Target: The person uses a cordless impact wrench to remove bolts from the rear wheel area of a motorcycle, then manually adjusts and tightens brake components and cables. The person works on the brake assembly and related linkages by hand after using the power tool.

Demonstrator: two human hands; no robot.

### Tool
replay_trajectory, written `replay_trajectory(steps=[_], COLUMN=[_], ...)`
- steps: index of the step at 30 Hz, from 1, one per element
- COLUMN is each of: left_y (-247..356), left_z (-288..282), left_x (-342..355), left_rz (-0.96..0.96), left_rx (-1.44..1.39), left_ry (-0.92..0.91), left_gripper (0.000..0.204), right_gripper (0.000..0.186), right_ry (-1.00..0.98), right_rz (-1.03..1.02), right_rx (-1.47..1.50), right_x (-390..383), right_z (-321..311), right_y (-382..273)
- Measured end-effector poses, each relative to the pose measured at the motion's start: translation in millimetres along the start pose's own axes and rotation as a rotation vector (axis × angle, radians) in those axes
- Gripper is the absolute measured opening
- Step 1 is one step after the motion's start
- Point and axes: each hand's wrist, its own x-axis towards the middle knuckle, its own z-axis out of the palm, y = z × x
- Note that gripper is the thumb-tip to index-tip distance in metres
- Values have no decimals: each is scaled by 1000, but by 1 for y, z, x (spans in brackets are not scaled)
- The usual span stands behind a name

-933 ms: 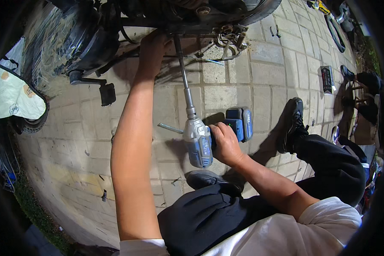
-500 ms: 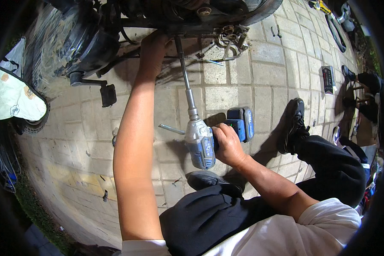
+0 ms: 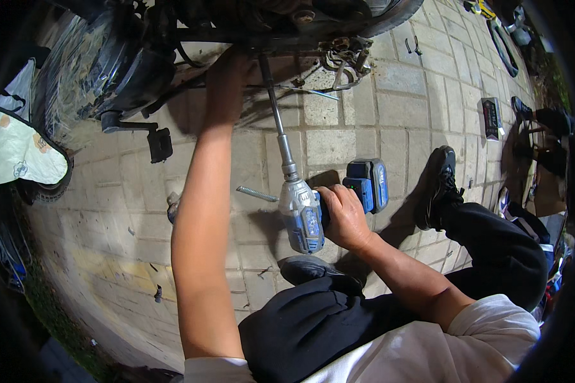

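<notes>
My right hand (image 3: 343, 220) is wrapped round the grip of a blue and grey cordless impact wrench (image 3: 303, 220). Its blue battery pack (image 3: 378, 185) sticks out to the right of my fingers. From the wrench's nose a long socket extension (image 3: 276, 108) runs up to the dark underside of a pedalled two-wheeler (image 3: 287, 19), where its tip is in shadow. Just left of that tip, my left hand (image 3: 228, 70) reaches in under the frame, its fingers hidden in the dark. A threaded rod or spring-like piece (image 3: 257, 193) projects left beside the wrench's nose.
A black pedal (image 3: 160, 143) and crank hang at left, near a pale quilted cover (image 3: 22, 150). Rusty metal brackets (image 3: 346, 64) jut from the frame. Small debris (image 3: 158, 293) lies on the paving. A dark flat box (image 3: 491, 119) and another person's legs (image 3: 549, 131) are at right.
The wrench's battery end has swung slightly to the right, with my right hand still on the grip. My left forearm has shifted a little; its hand stays under the frame.
</notes>
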Motion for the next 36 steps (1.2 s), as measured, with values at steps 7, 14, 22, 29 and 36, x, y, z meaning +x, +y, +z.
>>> replay_trajectory(steps=[7, 14, 22, 29, 36], left_y=[-14, -29, -24, -26, -20], left_z=[-18, -2, -3, -4, 1], left_x=[-179, -238, -230, -231, -231], left_rz=[-635, -638, -590, -444, -475], left_rx=[74, -233, -206, -196, -108], left_ry=[-117, -195, -254, -237, -225], left_gripper=[53, 60, 47, 46, 48], right_gripper=[55, 58, 58, 46, 48], right_ry=[15, -73, -64, -7, -54], right_rz=[47, 67, -2, 15, 73], right_rx=[37, 21, -101, 17, 63], right_x=[-1, 0, -2, -2, -3], right_z=[8, 8, 10, 20, 11], right_y=[0, -4, -4, -9, -15])
